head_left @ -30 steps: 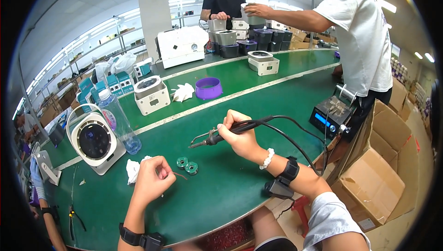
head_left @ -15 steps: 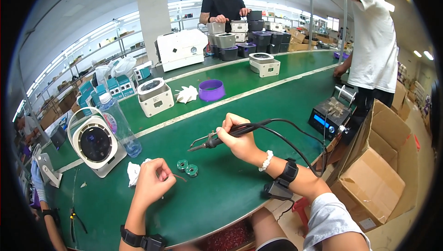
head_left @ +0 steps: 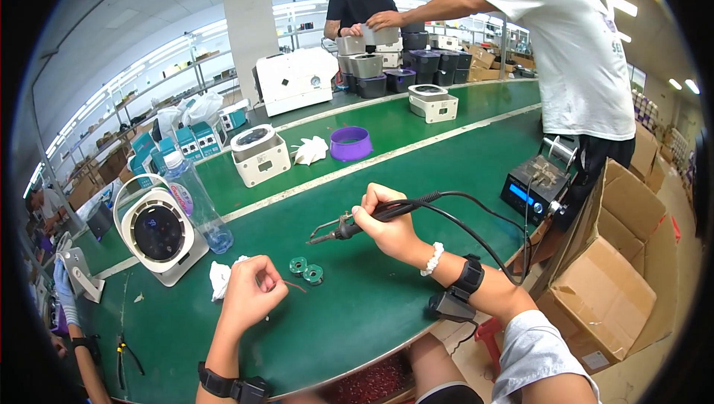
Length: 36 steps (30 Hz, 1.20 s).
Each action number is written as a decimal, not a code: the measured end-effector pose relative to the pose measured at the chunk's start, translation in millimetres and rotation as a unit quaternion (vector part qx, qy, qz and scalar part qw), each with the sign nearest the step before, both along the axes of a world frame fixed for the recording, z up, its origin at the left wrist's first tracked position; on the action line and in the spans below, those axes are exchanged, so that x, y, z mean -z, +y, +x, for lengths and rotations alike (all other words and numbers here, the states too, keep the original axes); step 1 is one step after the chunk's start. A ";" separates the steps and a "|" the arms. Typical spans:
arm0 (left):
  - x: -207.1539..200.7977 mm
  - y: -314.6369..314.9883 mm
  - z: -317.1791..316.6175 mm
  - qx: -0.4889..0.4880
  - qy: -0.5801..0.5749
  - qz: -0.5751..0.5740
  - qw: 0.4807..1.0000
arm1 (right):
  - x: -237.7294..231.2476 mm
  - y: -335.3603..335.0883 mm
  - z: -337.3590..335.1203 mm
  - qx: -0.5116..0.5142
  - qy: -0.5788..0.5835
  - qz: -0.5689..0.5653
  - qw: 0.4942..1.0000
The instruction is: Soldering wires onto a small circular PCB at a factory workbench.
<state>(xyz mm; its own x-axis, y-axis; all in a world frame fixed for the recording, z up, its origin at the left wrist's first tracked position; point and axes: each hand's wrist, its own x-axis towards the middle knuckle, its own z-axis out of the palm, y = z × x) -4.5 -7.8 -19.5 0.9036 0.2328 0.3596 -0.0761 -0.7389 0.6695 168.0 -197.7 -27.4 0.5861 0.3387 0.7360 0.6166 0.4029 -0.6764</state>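
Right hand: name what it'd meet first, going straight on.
Leading with the soldering iron, the right hand would probably meet the left hand; the green rings lie close to that line, and depth is unclear.

Assembly workshop with long green bench [head_left: 357, 322], soldering iron [head_left: 343, 231], shelving [head_left: 198, 69]
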 end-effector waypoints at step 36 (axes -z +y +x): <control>2.3 -165.6 -104.1 0.318 0.032 0.309 0.896 | -13.3 -7.3 -5.8 0.053 -0.075 0.006 0.996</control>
